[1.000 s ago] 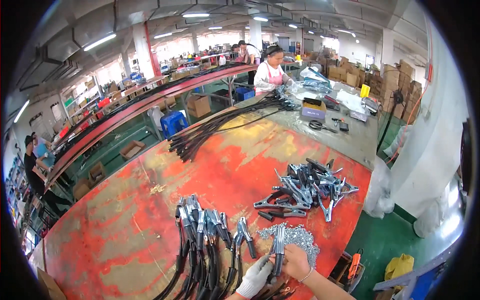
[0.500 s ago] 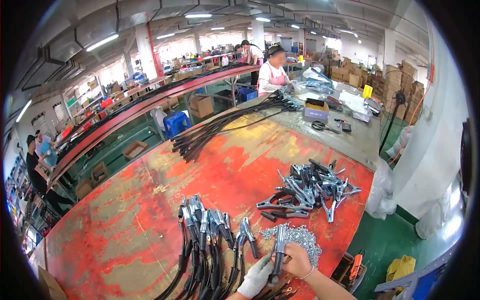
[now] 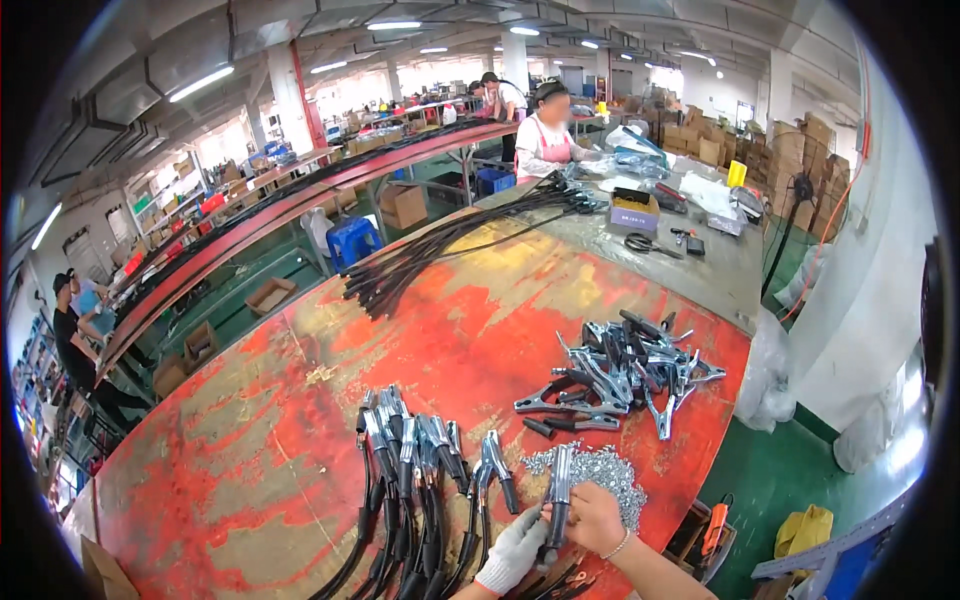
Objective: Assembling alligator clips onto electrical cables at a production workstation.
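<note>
In front of me I hold a silver spring clamp with black handle sleeves, its jaws pointing away from me. My left hand, in a white knit glove, is closed on the lower handle end. My bare right hand, with a bracelet at the wrist, has its fingers closed against the clamp's right side; its fingertips are partly hidden. Just beyond and to the right lies a heap of small silver screws. Left of my hands lie several clamps joined to black cables.
A pile of loose clamps lies farther right. Long black cables stretch across the table's far part. Scissors and a small box rest on the grey table section, where a co-worker stands. Copper cable ends lie near my wrists.
My hands stay at the same clamp with hardly any shift. The co-worker at the far end has moved their arms and straightened slightly. The view has tilted a little.
</note>
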The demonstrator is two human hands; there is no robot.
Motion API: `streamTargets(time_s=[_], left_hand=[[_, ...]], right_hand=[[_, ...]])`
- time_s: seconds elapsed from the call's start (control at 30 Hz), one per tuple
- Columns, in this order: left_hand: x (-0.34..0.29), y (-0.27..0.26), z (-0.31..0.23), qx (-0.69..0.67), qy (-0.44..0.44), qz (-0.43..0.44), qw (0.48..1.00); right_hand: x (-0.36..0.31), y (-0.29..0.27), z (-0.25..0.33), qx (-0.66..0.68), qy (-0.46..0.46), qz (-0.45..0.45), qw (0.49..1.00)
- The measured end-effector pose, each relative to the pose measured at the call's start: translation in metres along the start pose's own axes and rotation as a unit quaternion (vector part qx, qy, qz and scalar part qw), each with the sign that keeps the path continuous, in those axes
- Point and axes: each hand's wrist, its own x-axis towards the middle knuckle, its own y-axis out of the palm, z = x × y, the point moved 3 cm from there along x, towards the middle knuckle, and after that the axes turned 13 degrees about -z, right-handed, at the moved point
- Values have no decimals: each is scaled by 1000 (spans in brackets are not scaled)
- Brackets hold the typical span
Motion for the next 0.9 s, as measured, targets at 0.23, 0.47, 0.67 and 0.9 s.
streamTargets(time_s=[0.23,0.47,0.67,0.9], left_hand=[[-4,2,-9,25,-22,-9,999],[-3,1,-4,7,-2,-13,1000],[-4,1,-9,0,-20,-16,1000],[-7,5,-14,11,-22,-9,1000]], right_hand=[[-1,1,0,-7,10,-4,1000],[1,2,1,9,6,-13,1000],[9,-1,6,-7,16,-7,1000],[6,2,-4,24,-1,-12,1000]])
